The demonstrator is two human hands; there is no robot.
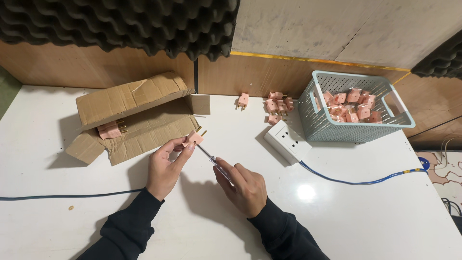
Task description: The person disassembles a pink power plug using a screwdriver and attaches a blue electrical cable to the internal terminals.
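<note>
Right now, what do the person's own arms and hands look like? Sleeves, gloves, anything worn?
Both arms wear long black sleeves of soft fabric, slightly creased, with plain cuffs that end at the wrists. The left hand and right hand are bare: no gloves, and no rings, watch or bands show. No markings or print show on the sleeves.

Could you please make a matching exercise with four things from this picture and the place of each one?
Things:
1. pink plug
2. screwdriver
3. white socket strip
4. grey basket

Places:
A. at the right of the table, full of pink plugs
B. in the right hand
C. between the fingers of the left hand
D. flat on the table, on a blue cable

Pairs: 1-C, 2-B, 3-D, 4-A
</note>
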